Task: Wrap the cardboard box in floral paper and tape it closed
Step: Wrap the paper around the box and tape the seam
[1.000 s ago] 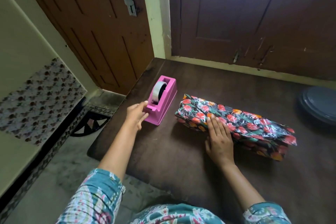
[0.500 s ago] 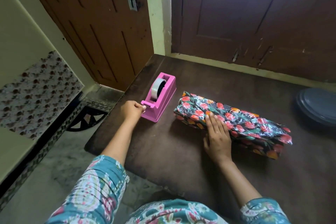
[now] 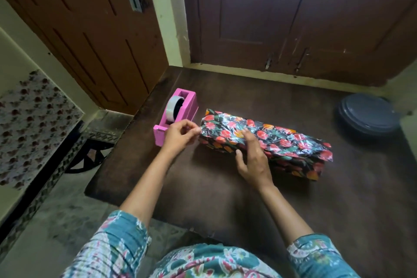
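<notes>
grip of the left hand (image 3: 180,136) is pinched narrow, thumb and fingertips together, on what looks like a bit of tape (image 3: 196,130), though it is clear and hard to see. it sits just at the 9 o'clock end of the wrapped box (image 3: 293,165), close in front of the pink tape holder (image 3: 191,108). the right hand (image 3: 252,156) has a loose, flat grip: fingers lie on top of the floral paper (image 3: 225,124), thumb against the near side, pressing the fold down and closing on nothing. the box lies on the dark worktop (image 3: 225,198), its long side running from 10 o'clock to 4 o'clock, with a grey round lid (image 3: 367,115) off at its 2 o'clock. both forearms reach forward, the left wrist bent a little toward the box. to do this step well, i think the right hand should hold the paper tight and flat so it does not spring open, and the left should lay the tape half on the top flap and half on the paper under it, then rub it smooth.
</notes>
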### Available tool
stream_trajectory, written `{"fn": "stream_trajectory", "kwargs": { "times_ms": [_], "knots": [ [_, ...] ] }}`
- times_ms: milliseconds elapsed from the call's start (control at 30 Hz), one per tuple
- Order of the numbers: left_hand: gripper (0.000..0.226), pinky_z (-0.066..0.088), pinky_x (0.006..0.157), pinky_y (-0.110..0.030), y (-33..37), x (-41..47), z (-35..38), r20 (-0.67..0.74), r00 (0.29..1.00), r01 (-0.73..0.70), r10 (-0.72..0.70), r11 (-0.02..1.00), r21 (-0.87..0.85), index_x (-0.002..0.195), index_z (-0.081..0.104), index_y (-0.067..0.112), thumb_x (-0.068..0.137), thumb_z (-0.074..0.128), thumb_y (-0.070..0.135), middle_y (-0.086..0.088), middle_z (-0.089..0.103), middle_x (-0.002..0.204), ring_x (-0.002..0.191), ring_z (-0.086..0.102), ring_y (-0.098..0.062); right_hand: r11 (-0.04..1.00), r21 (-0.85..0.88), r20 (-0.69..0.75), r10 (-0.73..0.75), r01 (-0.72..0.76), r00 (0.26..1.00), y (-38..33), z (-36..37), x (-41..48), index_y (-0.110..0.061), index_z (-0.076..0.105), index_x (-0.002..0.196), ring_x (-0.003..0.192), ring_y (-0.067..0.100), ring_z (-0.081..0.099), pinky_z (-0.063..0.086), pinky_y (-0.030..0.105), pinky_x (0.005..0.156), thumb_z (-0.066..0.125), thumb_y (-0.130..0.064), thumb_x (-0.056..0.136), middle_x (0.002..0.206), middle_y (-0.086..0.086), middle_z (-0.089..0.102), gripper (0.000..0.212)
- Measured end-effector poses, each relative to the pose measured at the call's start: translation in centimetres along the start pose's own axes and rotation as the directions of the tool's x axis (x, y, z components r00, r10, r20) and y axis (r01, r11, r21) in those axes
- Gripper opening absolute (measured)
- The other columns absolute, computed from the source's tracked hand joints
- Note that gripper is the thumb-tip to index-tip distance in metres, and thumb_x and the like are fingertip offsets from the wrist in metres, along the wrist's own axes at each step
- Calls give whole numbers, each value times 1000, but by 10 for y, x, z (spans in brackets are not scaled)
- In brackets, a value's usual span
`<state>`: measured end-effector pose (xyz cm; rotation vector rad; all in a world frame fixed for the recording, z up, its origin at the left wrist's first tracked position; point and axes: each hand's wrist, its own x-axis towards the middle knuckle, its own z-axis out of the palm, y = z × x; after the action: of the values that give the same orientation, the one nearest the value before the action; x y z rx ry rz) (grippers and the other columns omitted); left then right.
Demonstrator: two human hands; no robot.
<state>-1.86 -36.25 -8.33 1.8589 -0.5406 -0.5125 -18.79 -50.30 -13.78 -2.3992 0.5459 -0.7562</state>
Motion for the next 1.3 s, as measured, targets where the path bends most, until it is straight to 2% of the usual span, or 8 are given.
{"fn": "stream_trajectory", "kwargs": {
  "times_ms": [100,200,400,600,800,967,1067,1300],
  "knots": [
    [5,56,62,-26,16,8,23,52,998,-43,43,999,-3,83,66,15,83,70,18,0,66,77,73,63,-12,998,-65,6,-5,5,1000,5,-9,-1,-3,56,123,120,30,53,41,44,104,50,-14,86,124,14,59,39],
    [16,57,61,-35,26,15,36,133,990,-53,43,996,77,96,64,19,82,72,22,-11,68,81,77,67,-19,971,-237,-53,-45,31,998,11,-12,-1,-7,65,112,114,28,56,37,40,107,49,-22,87,117,10,64,33],
    [30,42,49,-9,41,25,63,356,934,-61,-17,977,205,106,56,10,81,73,12,-7,65,71,56,59,0,979,-201,-51,-34,23,998,20,-10,-8,-9,70,99,105,27,63,52,37,88,68,-2,79,114,9,67,21],
    [33,43,49,-10,42,40,67,496,863,-110,-93,924,365,107,54,15,80,74,15,-3,62,73,65,58,-14,978,-207,-49,-41,30,998,21,-12,-8,-10,70,98,101,27,64,54,37,83,70,-1,78,111,7,67,22],
    [36,45,53,-12,41,44,71,513,851,-162,-109,875,456,109,56,16,79,75,21,-6,66,85,71,60,-13,975,-220,-65,-31,16,997,17,-13,-9,-10,71,98,100,28,65,51,38,89,73,3,71,111,8,68,30],
    [41,52,79,-33,38,45,77,491,866,-217,-98,811,544,110,54,19,77,77,23,-10,68,98,89,65,-22,975,-223,-61,-19,5,998,17,-13,-9,-11,71,99,101,28,65,50,38,91,73,5,69,112,7,68,34],
    [45,50,79,-33,38,44,80,477,875,-238,-78,789,566,114,52,16,77,77,22,-11,68,96,89,66,-24,975,-222,-60,-17,3,998,16,-14,-9,-11,71,97,100,27,66,51,38,88,75,5,67,110,7,69,34],
    [57,48,82,-36,37,43,87,403,914,-307,-45,573,760,121,41,18,78,73,35,-10,62,115,103,59,-28,970,-241,-53,-2,-11,999,16,-13,-11,-11,71,99,101,28,66,52,38,87,73,2,71,111,6,68,31]
  ]
}}
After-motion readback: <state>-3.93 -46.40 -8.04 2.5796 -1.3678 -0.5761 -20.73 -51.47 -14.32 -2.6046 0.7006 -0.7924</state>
